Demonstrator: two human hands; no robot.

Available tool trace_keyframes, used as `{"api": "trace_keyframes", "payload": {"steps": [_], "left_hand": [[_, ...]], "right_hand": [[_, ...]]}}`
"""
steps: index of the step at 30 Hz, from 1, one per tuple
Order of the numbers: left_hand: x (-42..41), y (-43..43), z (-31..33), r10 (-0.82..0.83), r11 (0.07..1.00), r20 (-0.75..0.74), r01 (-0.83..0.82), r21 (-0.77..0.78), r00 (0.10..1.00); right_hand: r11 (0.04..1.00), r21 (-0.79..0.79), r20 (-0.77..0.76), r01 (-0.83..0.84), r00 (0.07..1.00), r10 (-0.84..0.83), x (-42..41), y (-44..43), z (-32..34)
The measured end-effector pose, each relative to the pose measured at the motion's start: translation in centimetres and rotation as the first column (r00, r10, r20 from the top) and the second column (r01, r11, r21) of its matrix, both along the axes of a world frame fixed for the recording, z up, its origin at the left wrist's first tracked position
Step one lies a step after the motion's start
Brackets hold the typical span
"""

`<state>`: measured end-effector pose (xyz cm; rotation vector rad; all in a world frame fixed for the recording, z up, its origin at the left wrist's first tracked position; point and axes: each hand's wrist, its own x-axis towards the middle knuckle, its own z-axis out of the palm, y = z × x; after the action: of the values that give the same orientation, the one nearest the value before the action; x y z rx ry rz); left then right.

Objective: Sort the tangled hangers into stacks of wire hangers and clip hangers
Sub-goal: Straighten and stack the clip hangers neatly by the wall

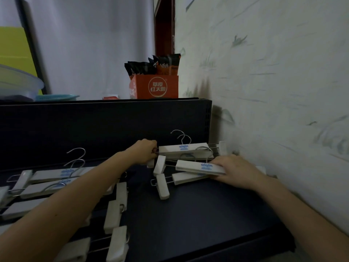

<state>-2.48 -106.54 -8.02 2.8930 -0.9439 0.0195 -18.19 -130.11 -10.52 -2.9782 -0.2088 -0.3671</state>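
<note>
White clip hangers with metal hooks and blue lettering lie on a dark table (198,220). One group of clip hangers (186,149) is piled at the back right near the wall. My left hand (145,150) is closed on the left end of the rear hanger of that pile. My right hand (236,170) grips the right end of a nearer clip hanger (198,167) that lies on top of another. A second group of clip hangers (51,178) is spread at the left, partly hidden by my left forearm. No plain wire hanger is visible.
A dark raised panel (103,125) runs along the back of the table. On top of it stand an orange box (156,87) with dark packets and a clear plastic container (18,86). A patterned wall (273,91) borders the right side.
</note>
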Motion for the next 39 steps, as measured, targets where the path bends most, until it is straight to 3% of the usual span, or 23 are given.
{"api": "trace_keyframes", "payload": {"steps": [12, 29, 39], "left_hand": [[0.5, 0.8, -0.5, 0.012, 0.996, 0.014, -0.011, -0.091, 1.0], [0.0, 0.5, 0.3, -0.021, 0.983, -0.016, 0.017, -0.183, 1.0], [-0.2, 1.0, 1.4, 0.007, 0.972, 0.043, 0.003, -0.235, 0.999]], "right_hand": [[0.998, -0.048, -0.052, -0.046, 0.998, 0.043, 0.3, 0.5, 0.3], [0.996, 0.01, 0.034, -0.092, 0.995, 0.092, -0.5, -0.3, 1.1], [0.994, -0.032, 0.111, -0.102, 0.988, 0.105, -0.5, 0.4, 2.9]]}}
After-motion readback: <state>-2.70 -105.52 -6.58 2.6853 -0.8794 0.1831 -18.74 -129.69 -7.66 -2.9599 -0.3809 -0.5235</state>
